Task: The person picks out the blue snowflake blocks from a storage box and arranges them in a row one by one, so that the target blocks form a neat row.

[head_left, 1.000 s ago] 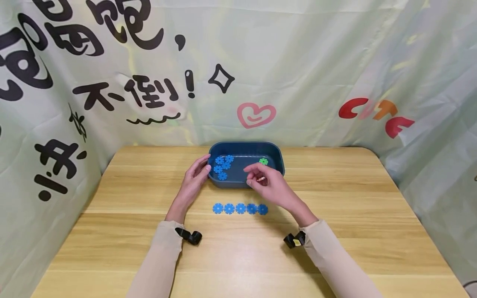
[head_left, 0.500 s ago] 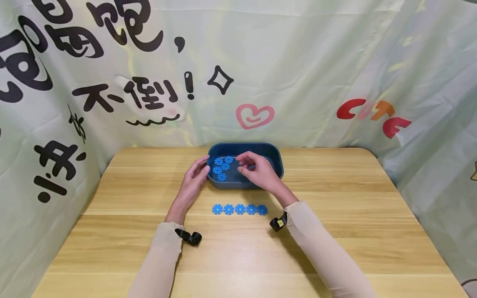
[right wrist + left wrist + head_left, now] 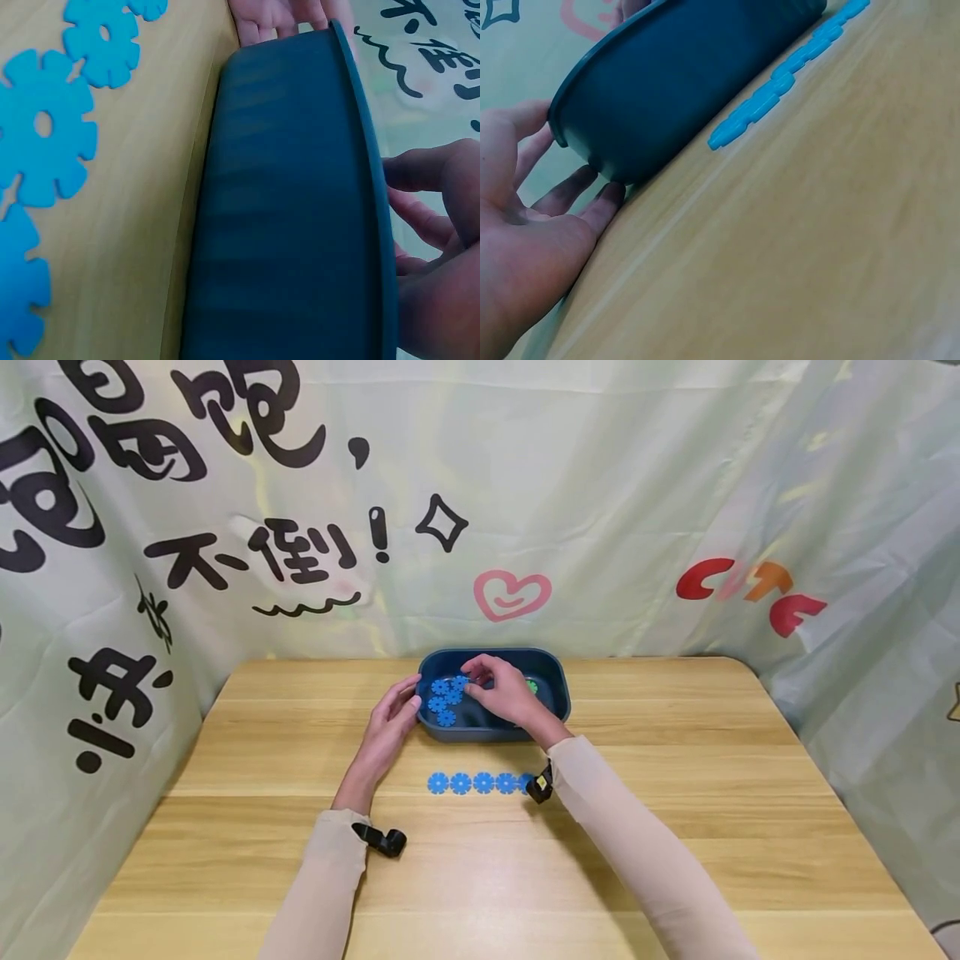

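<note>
My left hand [image 3: 388, 722] rests against the left end of a dark blue plastic bin [image 3: 480, 735]. Its fingers [image 3: 574, 187] touch the outer wall in the left wrist view. Inside the bin, at the left, lie several blue snowflake building discs [image 3: 446, 718] with notched edges. My right hand [image 3: 504, 692] reaches over the front rim, thumb and fingers bent but apart, beside the rightmost of these discs. No disc is visibly held; the right wrist view hides the fingertips behind the bin's wall. A green snowflake disc [image 3: 533, 686] shows partly behind the right hand.
In front of the bin, several blue snowflake discs [image 3: 483, 783] form a straight row on the wooden table [image 3: 225, 860]; the right wrist camera [image 3: 540, 785] covers part of its right end. A printed cloth [image 3: 600, 485] hangs behind the table.
My right hand has moved left inside the bin, from near the green disc to beside the blue discs. The left hand has stayed at the bin's left end.
</note>
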The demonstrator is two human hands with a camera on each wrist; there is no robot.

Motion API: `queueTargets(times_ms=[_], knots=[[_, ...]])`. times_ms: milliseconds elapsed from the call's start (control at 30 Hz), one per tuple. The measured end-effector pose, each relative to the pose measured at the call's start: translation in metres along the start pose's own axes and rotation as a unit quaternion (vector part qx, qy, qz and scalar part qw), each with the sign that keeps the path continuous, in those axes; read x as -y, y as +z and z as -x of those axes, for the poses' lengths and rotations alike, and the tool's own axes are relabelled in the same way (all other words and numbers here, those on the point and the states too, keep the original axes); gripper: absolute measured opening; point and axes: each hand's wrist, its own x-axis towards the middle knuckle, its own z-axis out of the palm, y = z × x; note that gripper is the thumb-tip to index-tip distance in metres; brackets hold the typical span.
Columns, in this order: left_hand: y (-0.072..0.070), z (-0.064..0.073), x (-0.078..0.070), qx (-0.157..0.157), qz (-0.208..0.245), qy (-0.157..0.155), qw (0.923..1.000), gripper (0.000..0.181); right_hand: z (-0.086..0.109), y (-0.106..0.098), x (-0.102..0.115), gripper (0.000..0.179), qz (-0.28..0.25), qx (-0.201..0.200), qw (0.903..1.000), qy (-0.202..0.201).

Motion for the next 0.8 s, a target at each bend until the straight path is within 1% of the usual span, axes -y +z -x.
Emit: queueTargets(times_ms=[233, 400, 567, 667, 800], knots=[[0.0, 0.0, -0.003, 0.002, 0.007, -0.001, 1.0, 0.05, -0.017, 0.007, -0.004, 0.031, 0.019, 0.009, 0.9996, 0.016], [-0.001, 0.001, -0.002, 0.0, 0.011, 0.001, 0.9999, 0.052, -0.027, 0.013, -0.009, 0.032, 0.031, 0.027, 0.9985, 0.036], [-0.001, 0.002, 0.0, -0.003, 0.014, -0.006, 0.9999, 0.054, -0.033, 0.018, -0.015, 0.031, 0.038, 0.048, 0.9969, 0.05], [-0.001, 0.002, 0.0, -0.005, 0.011, -0.007, 0.9999, 0.054, -0.035, 0.02, -0.019, 0.032, 0.047, 0.061, 0.9957, 0.051], [0.0, 0.001, 0.0, -0.007, -0.001, -0.01, 0.9999, 0.053, -0.036, 0.022, -0.023, 0.033, 0.067, 0.068, 0.9946, 0.041]])
